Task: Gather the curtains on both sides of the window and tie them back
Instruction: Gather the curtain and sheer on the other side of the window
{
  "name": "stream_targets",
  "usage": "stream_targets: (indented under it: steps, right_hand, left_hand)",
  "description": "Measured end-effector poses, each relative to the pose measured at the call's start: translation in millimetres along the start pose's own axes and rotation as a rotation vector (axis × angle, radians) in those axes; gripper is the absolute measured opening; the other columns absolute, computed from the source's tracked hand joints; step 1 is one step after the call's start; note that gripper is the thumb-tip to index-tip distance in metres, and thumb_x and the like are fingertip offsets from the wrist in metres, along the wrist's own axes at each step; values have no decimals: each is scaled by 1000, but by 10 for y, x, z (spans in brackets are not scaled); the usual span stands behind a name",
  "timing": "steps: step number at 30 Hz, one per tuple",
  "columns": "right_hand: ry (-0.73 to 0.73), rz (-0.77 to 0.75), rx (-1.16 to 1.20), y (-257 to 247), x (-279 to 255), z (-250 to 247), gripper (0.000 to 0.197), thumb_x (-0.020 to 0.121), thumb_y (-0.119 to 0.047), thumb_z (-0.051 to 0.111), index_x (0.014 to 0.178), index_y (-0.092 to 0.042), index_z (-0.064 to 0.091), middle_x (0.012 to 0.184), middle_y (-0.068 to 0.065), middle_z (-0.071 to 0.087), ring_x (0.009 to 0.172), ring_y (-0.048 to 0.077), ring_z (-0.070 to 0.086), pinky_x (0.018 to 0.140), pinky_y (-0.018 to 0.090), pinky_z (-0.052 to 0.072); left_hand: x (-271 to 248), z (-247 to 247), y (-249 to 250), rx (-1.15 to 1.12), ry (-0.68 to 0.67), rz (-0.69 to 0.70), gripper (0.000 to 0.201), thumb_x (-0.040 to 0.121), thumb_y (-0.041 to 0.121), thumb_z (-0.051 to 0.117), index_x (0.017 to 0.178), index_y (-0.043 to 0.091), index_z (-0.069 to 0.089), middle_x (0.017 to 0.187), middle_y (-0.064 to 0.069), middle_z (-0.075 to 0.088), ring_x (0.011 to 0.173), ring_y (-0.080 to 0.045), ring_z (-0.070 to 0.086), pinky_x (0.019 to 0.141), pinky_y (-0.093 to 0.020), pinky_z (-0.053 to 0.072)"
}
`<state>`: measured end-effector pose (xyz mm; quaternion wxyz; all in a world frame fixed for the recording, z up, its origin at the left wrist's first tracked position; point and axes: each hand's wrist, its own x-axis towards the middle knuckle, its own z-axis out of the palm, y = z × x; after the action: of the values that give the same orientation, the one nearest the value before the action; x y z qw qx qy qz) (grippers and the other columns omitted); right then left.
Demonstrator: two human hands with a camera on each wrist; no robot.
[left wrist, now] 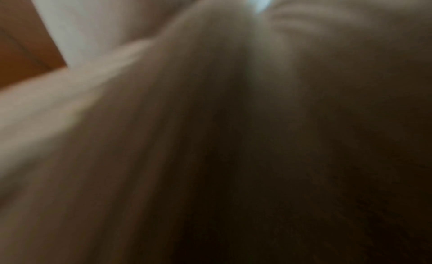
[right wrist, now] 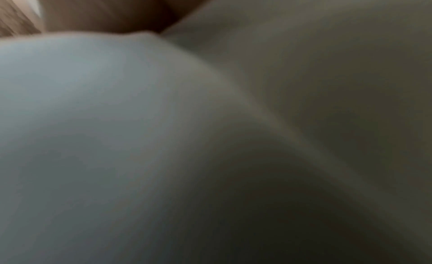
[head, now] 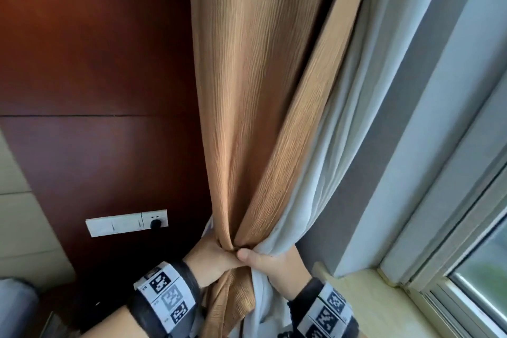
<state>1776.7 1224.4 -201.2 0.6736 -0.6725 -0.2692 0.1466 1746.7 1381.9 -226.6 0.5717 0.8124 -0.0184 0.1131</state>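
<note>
Curtain [head: 255, 118], ribbed tan, bunched in left hand [head: 211, 254] and right hand [head: 277, 266].

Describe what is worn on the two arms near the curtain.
The left grip and right grip are bare, with no gloves, and no sleeve shows. Each wrist carries a black band. The left band and right band bear white panels printed with black square fiducial markers.
</note>
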Motion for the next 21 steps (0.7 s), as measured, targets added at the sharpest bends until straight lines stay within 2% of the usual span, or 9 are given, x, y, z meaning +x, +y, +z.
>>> stream_targets:
  steps: [1,3,6,9,10,12,14,17,21]
  right_hand:
    - [5,4,-10,-10,47,-27,42,72,0,79,96,-28,59,90,-15,67,84,-20,61,70,0,45]
    - [11,17,-17,8,117,-75,43,74,4,76,96,-28,57,93,-16,63,81,-23,59,67,-2,43]
    - [18,21,-2,32,163,-97,49,64,-16,85,102,-28,56,99,-18,62,85,-23,59,70,-2,43]
    - [45,39,94,104,197,-150,81,35,-48,92,105,-21,62,93,-13,75,90,-10,66,72,5,49]
    - [57,49,95,93,196,-157,83,33,-54,91,104,-20,63,92,-18,75,89,-9,67,71,5,49]
    - [80,10,45,91,201,-167,65,45,-47,92,100,-22,66,89,-20,75,88,-9,67,71,4,48]
    - [155,-29,-32,92,210,-178,51,55,-39,89,99,-22,69,93,-15,75,92,-6,67,76,6,49]
    - [228,-80,-172,203,265,-265,77,51,-54,88,115,-18,64,110,-5,71,109,6,63,93,24,48]
    - [45,47,-134,191,298,-406,95,40,-66,84,116,-14,63,113,-2,71,110,9,64,100,33,49]
  left_hand:
    - [49,27,-63,54,76,-22,84,49,62,81,124,37,53,118,31,61,115,18,50,101,-13,41]
    - [159,42,-189,99,184,-95,104,42,67,83,133,35,44,127,19,57,121,5,50,104,-27,44]
    - [241,16,-211,134,169,-137,120,37,70,84,139,28,37,133,13,53,123,2,49,106,-30,43]
    - [191,52,-63,-23,107,-115,89,47,48,89,126,22,56,119,10,67,113,3,59,104,-32,47]
    - [171,72,-2,-60,94,-92,76,52,40,88,121,22,61,115,10,69,111,2,61,102,-33,48]
    - [183,96,61,-93,86,-48,58,61,32,84,116,23,66,113,8,71,110,-3,63,100,-36,49]
    - [202,107,72,-129,85,-39,53,64,35,83,113,23,69,112,4,73,110,-9,65,99,-40,49]
    - [213,155,32,-134,126,-72,61,56,52,85,108,25,70,107,3,74,106,-12,67,96,-46,50]
    - [189,218,59,-127,116,-36,56,59,36,85,110,24,67,108,5,73,107,-8,66,97,-41,50]
